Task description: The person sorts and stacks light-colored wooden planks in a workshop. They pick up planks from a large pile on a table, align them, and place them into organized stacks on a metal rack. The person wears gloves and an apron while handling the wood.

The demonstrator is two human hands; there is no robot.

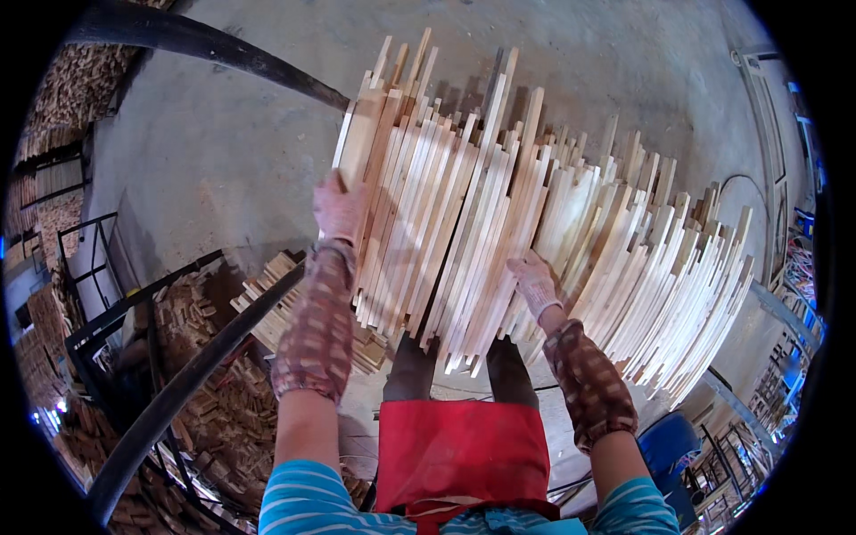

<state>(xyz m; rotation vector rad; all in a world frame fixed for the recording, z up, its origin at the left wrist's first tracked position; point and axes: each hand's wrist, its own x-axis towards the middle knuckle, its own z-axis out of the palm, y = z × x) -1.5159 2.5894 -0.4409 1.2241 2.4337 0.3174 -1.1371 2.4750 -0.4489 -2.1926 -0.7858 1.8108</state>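
Dozens of wooden strips (486,234) lay between and right of the fingers (519,267); one left hand (339,210) and one right hand (536,283) touched them, whether grasping or loose I couldn't tell

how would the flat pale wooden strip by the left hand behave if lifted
The flat pale wooden strip is probably stiff, since it lies straight; likely fairly light, being narrow for its length; and unlikely to roll, given its flat face.

I see dark bars (223,51) left of the left hand (339,209) and grey rails (740,408) right of the right hand (536,282); wooden strips (437,205) packed between hide most of their support from my camera.
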